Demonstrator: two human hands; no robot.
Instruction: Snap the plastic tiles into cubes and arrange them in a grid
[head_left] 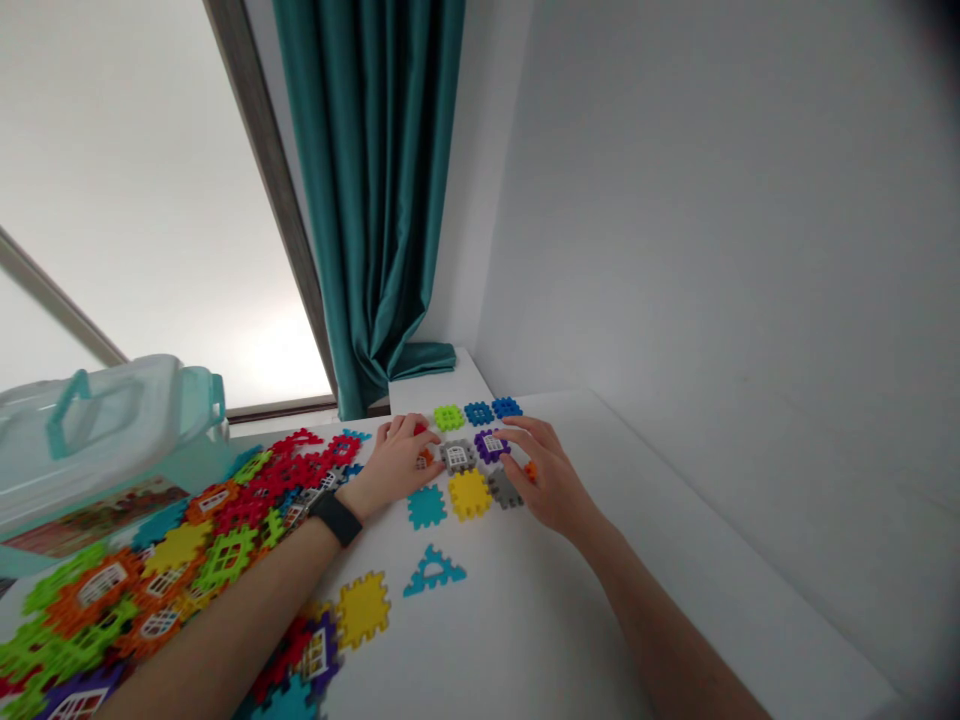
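Note:
My left hand (401, 460) lies over the left end of a grid of flat, notched plastic building tiles. Its fingers are apart, with a red tile (420, 428) and an orange window tile (424, 458) partly hidden under them. The thumb reaches the edge of a grey window tile (457, 456). On the right, my right hand (551, 475) has thumb and fingers spread, fingertips at the right edge of a purple window tile (491, 446). Beneath that hand, a plain grey tile (505, 488) and an orange piece (531, 470) are partly covered. A yellow tile (470, 495) and a light-blue tile (427, 507) form the near row.
Lime (448, 418) and blue tiles (478, 413) line the far row. A light-blue triangular piece (435, 571) and another yellow tile (363, 610) lie nearer. Mixed tiles (225, 550) heap at left beside a lidded teal box (202, 430). A wall (712, 300) rises at right.

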